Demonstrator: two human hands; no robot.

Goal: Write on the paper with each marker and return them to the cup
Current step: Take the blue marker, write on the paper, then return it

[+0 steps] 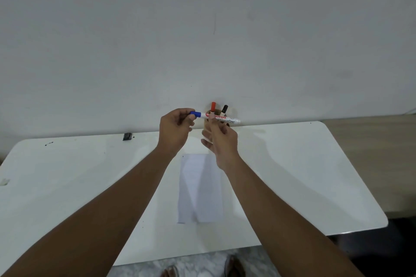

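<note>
A white marker with a blue cap (pixel 221 118) is held level above the far edge of the table. My left hand (pixel 176 129) grips its blue cap end. My right hand (pixel 221 139) pinches the white barrel near its middle with thumb and fingers. Right behind the hands stands a brown cup (pixel 217 113), mostly hidden, with a red-capped marker (pixel 213 106) and a black-capped marker (pixel 224 109) sticking up out of it. A white sheet of paper (pixel 200 189) lies flat on the table below my hands.
The white table (pixel 292 175) has rounded corners and stands against a plain grey wall. A small dark object (pixel 127 136) sits at the far left edge, near a few dark specks. Feet in sandals (pixel 202 270) show below the near edge.
</note>
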